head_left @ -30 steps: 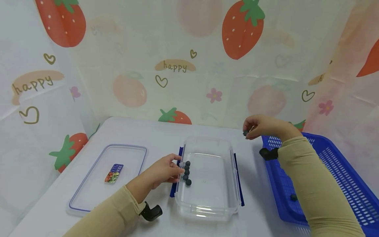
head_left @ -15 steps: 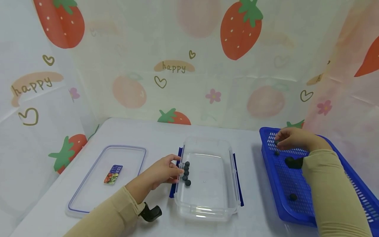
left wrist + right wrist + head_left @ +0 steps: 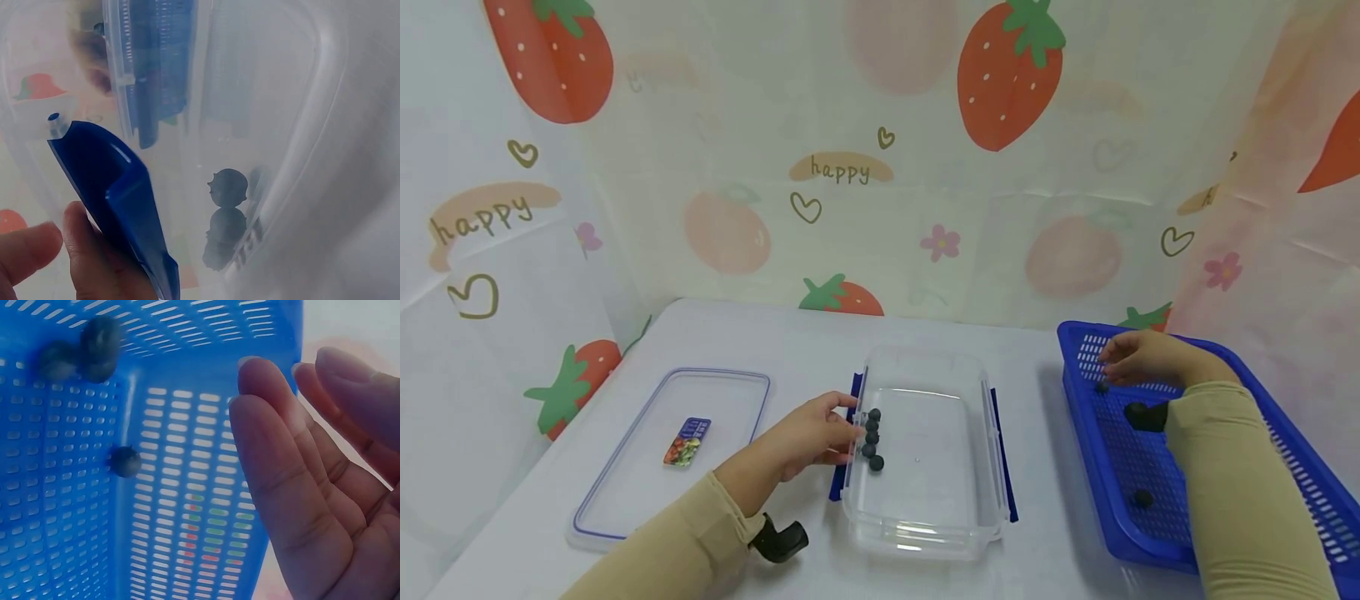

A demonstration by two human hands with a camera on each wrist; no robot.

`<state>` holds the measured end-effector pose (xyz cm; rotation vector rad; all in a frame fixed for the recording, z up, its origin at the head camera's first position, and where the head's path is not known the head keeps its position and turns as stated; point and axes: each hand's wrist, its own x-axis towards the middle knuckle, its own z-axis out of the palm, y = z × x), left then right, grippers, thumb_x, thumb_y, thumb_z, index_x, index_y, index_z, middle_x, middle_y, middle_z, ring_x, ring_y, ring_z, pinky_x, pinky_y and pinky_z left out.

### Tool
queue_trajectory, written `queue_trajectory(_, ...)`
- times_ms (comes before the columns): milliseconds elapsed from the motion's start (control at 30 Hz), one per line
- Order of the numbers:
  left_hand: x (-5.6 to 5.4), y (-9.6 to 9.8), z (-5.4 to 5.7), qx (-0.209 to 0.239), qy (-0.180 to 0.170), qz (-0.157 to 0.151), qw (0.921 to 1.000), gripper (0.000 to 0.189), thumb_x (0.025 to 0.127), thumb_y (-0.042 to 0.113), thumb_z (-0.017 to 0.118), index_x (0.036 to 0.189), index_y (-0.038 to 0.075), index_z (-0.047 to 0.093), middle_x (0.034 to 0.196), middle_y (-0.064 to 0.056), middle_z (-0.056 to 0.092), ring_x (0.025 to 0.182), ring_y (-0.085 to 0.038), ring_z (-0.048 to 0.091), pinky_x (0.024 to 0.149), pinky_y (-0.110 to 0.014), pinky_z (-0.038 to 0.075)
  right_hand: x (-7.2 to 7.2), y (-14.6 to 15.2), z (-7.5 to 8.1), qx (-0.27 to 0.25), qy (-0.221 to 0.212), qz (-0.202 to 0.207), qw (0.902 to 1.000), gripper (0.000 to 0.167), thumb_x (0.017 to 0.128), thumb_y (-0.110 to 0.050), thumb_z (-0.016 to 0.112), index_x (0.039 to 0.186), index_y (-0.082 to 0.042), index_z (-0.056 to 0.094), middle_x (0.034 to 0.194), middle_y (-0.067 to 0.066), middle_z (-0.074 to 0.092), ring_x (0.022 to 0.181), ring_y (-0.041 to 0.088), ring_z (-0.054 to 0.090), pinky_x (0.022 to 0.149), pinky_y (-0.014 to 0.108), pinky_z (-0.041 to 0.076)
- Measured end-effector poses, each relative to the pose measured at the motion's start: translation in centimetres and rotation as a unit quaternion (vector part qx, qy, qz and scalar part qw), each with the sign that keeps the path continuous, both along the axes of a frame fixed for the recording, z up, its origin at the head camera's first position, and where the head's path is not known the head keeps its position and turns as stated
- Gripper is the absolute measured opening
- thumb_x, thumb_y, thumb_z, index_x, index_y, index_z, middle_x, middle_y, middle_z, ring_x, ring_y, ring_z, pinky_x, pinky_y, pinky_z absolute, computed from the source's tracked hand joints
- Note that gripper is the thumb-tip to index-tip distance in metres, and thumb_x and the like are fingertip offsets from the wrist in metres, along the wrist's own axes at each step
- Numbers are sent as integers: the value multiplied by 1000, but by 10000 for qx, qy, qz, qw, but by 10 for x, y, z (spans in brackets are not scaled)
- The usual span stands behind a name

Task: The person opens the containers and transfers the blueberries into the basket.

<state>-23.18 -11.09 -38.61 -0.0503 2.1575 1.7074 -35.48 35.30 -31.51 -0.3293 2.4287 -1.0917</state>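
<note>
A clear plastic box with blue side latches stands mid-table, and several blueberries sit in a row along its left inner side. My left hand rests against that side, its fingers straight by the blue latch, as the left wrist view shows. Over the far end of the blue basket hovers my right hand, fingers apart and holding nothing. Below and beside it, blueberries lie in the basket, a nearer blueberry on its floor. Part of the basket is hidden by the right sleeve.
To the left lies a clear lid with a blue seal; a small printed label is on it. A fruit-patterned cloth hangs behind the white table. The basket's raised walls border the right side.
My right hand has moved right, carrying a blueberry from beside the basket to above its far end, and has let it go. The left hand has stayed at the box's side.
</note>
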Motion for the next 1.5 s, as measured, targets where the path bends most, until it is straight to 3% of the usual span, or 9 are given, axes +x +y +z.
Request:
queue_trajectory(200, 0, 1, 0, 195, -39, 94, 9998, 45, 90, 7, 54, 133, 11, 40, 91, -14, 54, 73, -21, 57, 66, -29, 55, 1, -11, 10, 78, 258, 73, 9996, 31, 87, -1, 56, 110, 15, 44, 94, 14, 59, 87, 22, 61, 80, 36, 53)
queue_trajectory(367, 1, 1, 1, 190, -51, 173, 9997, 48, 89, 5, 55, 133, 12, 40, 90, -14, 54, 72, -20, 57, 65, -29, 55, 0, -31, 22, -104, 422, 200, 9989, 32, 87, 0, 56, 112, 16, 43, 98, 17, 58, 86, 18, 62, 77, 32, 54)
queue_trajectory(600, 2, 1, 2, 145, -58, 214, 9996, 48, 89, 4, 55, 133, 12, 40, 89, -14, 54, 73, -21, 57, 66, -30, 55, -1, -79, 44, 155, 807, 578, 9949, 30, 88, -8, 59, 112, 7, 49, 99, 17, 58, 89, 22, 61, 80, 32, 52)
queue_trajectory(733, 2, 1, 1, 157, -71, 203, 9996, 48, 88, 3, 55, 133, 11, 40, 89, -13, 54, 73, -20, 57, 67, -30, 55, -1, -114, 46, 232, 842, 829, 9927, 26, 87, -10, 60, 109, 2, 53, 98, 17, 59, 88, 21, 62, 82, 35, 52)
queue_trajectory(1000, 3, 2, 3, 106, -87, 223, 9997, 48, 87, 2, 56, 132, 12, 41, 91, -13, 55, 73, -21, 57, 65, -29, 55, -2, -183, 33, 137, 659, 1576, 9852, 20, 86, -8, 61, 105, -2, 58, 96, 15, 58, 90, 28, 62, 79, 32, 53)
queue_trajectory(1333, 5, 3, 6, 76, -80, 152, 9998, 48, 88, 2, 55, 132, 12, 40, 96, -17, 56, 73, -21, 58, 65, -29, 55, -3, -246, 4, 394, 166, 1776, 9832, 13, 84, -5, 63, 98, -4, 62, 90, 13, 59, 82, 21, 64, 76, 30, 54)
queue_trajectory(1500, 6, 4, 8, 97, -119, 110, 9998, 48, 88, 3, 55, 132, 12, 39, 99, -19, 57, 74, -21, 58, 67, -30, 55, -2, -269, -13, 510, 26, 1809, 9822, 14, 84, -4, 63, 98, -2, 63, 88, 12, 59, 86, 27, 64, 73, 28, 54)
